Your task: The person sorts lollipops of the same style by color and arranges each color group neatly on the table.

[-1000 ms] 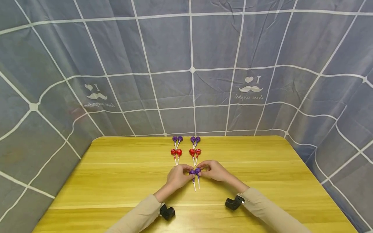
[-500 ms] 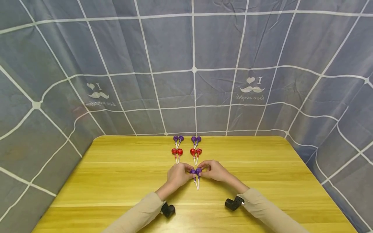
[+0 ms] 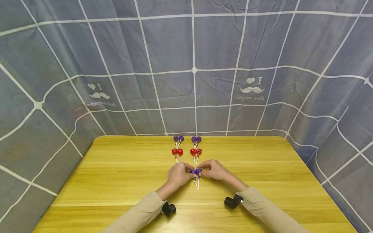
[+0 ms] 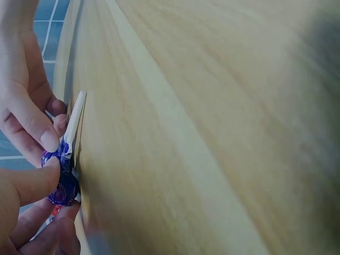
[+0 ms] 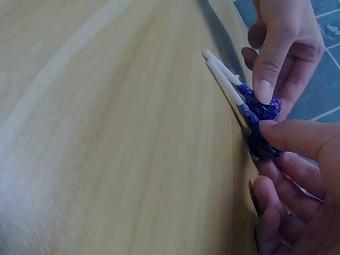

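Two purple-wrapped lollipops lie side by side on the table, heads together and white sticks meeting toward the person. My left hand (image 3: 177, 175) pinches the head of the left purple lollipop (image 3: 192, 171) between thumb and fingers. On the other side, my right hand (image 3: 215, 171) pinches the right purple lollipop (image 3: 199, 171) by its head. The right wrist view shows both sticks (image 5: 223, 77) almost touching at their ends. Part of each head is hidden behind the thumbs.
Beyond the hands lie a right red pair of lollipops (image 3: 196, 151) and a left red pair (image 3: 177, 151). Farther back, by the table's (image 3: 122, 181) far edge, are two purple pairs, left (image 3: 178, 139) and right (image 3: 196, 139). A grey curtain (image 3: 172, 90) hangs behind.
The stick ends of the two held lollipops have swung together, from apart to nearly touching, then stayed so. Both hands keep their pinch with little movement.
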{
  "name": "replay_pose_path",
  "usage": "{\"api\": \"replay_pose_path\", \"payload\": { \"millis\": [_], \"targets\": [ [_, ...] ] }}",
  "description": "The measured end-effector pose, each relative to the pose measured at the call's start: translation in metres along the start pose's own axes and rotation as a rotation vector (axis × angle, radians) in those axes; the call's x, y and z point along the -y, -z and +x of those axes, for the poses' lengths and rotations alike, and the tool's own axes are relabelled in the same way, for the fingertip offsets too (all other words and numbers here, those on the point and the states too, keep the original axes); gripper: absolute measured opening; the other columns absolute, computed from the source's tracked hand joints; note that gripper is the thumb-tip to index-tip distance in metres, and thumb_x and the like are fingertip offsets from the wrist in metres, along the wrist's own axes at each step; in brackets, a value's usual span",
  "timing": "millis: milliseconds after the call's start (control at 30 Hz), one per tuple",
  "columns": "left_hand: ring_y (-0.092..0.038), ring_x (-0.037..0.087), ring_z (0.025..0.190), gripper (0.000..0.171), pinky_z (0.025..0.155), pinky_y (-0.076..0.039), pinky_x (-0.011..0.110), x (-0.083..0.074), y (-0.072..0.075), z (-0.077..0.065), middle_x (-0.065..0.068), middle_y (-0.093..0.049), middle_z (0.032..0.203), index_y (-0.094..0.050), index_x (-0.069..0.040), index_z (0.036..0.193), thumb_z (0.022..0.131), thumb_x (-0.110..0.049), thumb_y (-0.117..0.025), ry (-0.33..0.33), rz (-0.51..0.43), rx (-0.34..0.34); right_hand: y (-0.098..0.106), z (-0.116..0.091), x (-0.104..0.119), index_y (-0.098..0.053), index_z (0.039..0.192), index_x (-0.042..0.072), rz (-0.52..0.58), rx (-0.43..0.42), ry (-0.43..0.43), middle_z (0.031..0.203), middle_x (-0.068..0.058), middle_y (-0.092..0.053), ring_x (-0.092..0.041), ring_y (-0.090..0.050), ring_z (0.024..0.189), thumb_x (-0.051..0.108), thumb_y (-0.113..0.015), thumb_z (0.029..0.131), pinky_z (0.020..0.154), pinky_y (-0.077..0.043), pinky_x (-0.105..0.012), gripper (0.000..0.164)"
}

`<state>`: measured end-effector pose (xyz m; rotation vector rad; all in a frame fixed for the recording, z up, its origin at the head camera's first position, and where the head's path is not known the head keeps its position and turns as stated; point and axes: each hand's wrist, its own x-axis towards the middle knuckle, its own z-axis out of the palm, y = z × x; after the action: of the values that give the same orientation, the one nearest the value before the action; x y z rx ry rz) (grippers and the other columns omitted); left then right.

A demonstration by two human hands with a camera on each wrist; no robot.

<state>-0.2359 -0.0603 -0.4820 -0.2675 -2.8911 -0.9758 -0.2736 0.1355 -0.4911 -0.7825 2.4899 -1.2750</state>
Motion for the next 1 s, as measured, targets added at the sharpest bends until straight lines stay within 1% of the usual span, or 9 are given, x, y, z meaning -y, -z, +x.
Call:
{"api": "replay_pose_path", "payload": {
  "millis": [67, 133, 167, 300, 500, 600, 767, 900, 1000],
  "targets": [
    [-0.067, 0.011, 0.071, 0.026, 0.05, -0.036, 0.022, -0.001, 0.0, -0.001, -0.004, -0.076, 0.082, -0.078, -0.018, 0.095, 0.072, -0.029, -0.084, 0.0, 0.001, 0.0, 0.0, -0.001, 0.0, -0.073, 0.104, 0.004, -0.007, -0.001, -0.001, 0.079, 0.003, -0.068, -0.002, -0.04, 0.053, 0.016, -0.073, 0.081, 0.046, -0.033, -0.018, 0.026],
    [-0.068, 0.011, 0.072, 0.026, 0.05, -0.036, 0.022, -0.001, -0.001, -0.001, -0.003, -0.076, 0.082, -0.078, -0.018, 0.095, 0.072, -0.029, -0.083, 0.002, 0.006, -0.001, -0.001, 0.0, 0.0, -0.073, 0.104, 0.003, -0.02, -0.001, -0.007, 0.082, -0.001, -0.069, -0.002, -0.039, 0.052, 0.015, -0.073, 0.081, 0.047, -0.033, -0.018, 0.025],
    [-0.067, 0.011, 0.072, 0.026, 0.051, -0.036, 0.022, -0.001, -0.001, -0.002, -0.003, -0.076, 0.082, -0.078, -0.018, 0.095, 0.072, -0.029, -0.083, 0.004, 0.008, -0.003, -0.001, 0.0, 0.0, -0.073, 0.104, 0.004, -0.014, 0.001, -0.029, 0.083, -0.003, -0.07, -0.002, -0.039, 0.052, 0.014, -0.073, 0.081, 0.047, -0.032, -0.017, 0.025],
    [-0.066, 0.011, 0.069, 0.025, 0.05, -0.036, 0.021, -0.002, -0.001, -0.003, -0.003, -0.075, 0.081, -0.078, -0.018, 0.094, 0.072, -0.029, -0.084, 0.004, 0.018, -0.009, -0.002, 0.001, -0.004, -0.072, 0.105, 0.003, -0.034, 0.009, -0.04, 0.084, -0.007, -0.07, -0.002, -0.04, 0.051, 0.012, -0.074, 0.081, 0.048, -0.031, -0.017, 0.026],
    [-0.066, 0.011, 0.068, 0.026, 0.05, -0.037, 0.022, -0.001, -0.002, -0.003, -0.002, -0.075, 0.082, -0.077, -0.017, 0.095, 0.072, -0.028, -0.084, -0.009, 0.019, -0.015, -0.002, 0.002, -0.003, -0.072, 0.105, 0.004, -0.048, 0.005, -0.037, 0.084, -0.006, -0.07, -0.004, -0.04, 0.053, 0.013, -0.075, 0.081, 0.048, -0.032, -0.017, 0.025],
    [-0.068, 0.013, 0.072, 0.026, 0.051, -0.039, 0.023, 0.0, -0.002, -0.002, -0.001, -0.076, 0.084, -0.077, -0.016, 0.096, 0.073, -0.027, -0.083, -0.011, 0.018, 0.008, -0.002, 0.001, -0.003, -0.072, 0.105, 0.005, -0.05, 0.009, -0.032, 0.086, -0.006, -0.071, -0.004, -0.041, 0.053, 0.013, -0.074, 0.081, 0.048, -0.033, -0.017, 0.025],
    [-0.069, 0.017, 0.081, 0.028, 0.057, -0.043, 0.026, 0.0, 0.0, 0.002, 0.001, -0.076, 0.091, -0.076, -0.013, 0.102, 0.077, -0.026, -0.08, -0.008, 0.016, 0.086, -0.001, 0.0, -0.004, -0.071, 0.105, 0.005, -0.054, 0.015, -0.03, 0.09, -0.006, -0.071, -0.004, -0.043, 0.054, 0.011, -0.072, 0.082, 0.049, -0.035, -0.018, 0.024],
    [-0.066, 0.017, 0.079, 0.029, 0.058, -0.043, 0.027, -0.002, 0.003, 0.006, 0.004, -0.075, 0.092, -0.075, -0.011, 0.104, 0.079, -0.024, -0.077, -0.013, 0.021, 0.145, 0.0, 0.001, -0.005, -0.071, 0.105, 0.005, -0.061, 0.01, -0.041, 0.094, -0.006, -0.072, -0.004, -0.046, 0.058, 0.013, -0.072, 0.082, 0.052, -0.037, -0.018, 0.024],
    [-0.064, 0.016, 0.077, 0.027, 0.058, -0.042, 0.027, -0.003, 0.005, 0.008, 0.004, -0.075, 0.093, -0.075, -0.01, 0.104, 0.081, -0.024, -0.075, -0.018, 0.048, 0.177, 0.0, 0.001, -0.004, -0.07, 0.106, 0.004, -0.05, 0.01, -0.041, 0.097, -0.007, -0.072, -0.005, -0.049, 0.062, 0.014, -0.072, 0.082, 0.055, -0.04, -0.018, 0.025]
  ]
}}
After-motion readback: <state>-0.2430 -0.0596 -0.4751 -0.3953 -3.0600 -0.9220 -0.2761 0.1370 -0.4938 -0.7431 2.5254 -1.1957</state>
